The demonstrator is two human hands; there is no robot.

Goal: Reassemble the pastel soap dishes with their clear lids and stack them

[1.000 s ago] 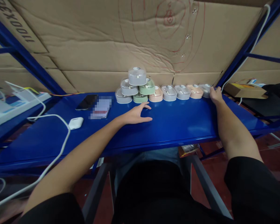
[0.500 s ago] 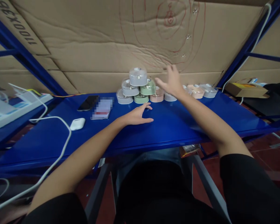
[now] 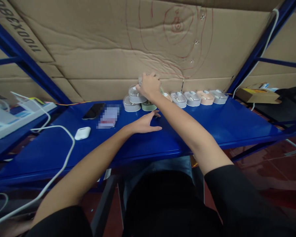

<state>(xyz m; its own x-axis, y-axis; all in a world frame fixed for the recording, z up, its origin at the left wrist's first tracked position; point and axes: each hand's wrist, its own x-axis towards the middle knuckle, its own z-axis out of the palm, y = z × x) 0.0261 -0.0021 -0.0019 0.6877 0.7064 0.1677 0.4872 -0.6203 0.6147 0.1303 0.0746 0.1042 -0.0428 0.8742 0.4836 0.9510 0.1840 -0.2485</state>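
R hand (image 3: 149,86) cupped over top of pastel earbud-case stack (image 3: 135,98), top case (image 3: 139,80) mostly hidden under palm, grip can't tell tbh. L hand (image 3: 145,123) open, empty, resting on blue steel shelf (image 3: 207,126) just in front of stack.

Blue steel surface (image 3: 212,125), long, rack-type. Toward the left end: black smartphone (image 3: 93,111), blurred flat item (image 3: 108,117) just beside it, white earbud case (image 3: 83,133) nearer the front edge, white cable (image 3: 73,141) curving past it. Along the back edge: small plastic cases w/ clear lids, grey (image 3: 131,104) & green (image 3: 148,105) at base of a stack, then a row, grey (image 3: 192,98) & peach (image 3: 205,97), nearly touching.
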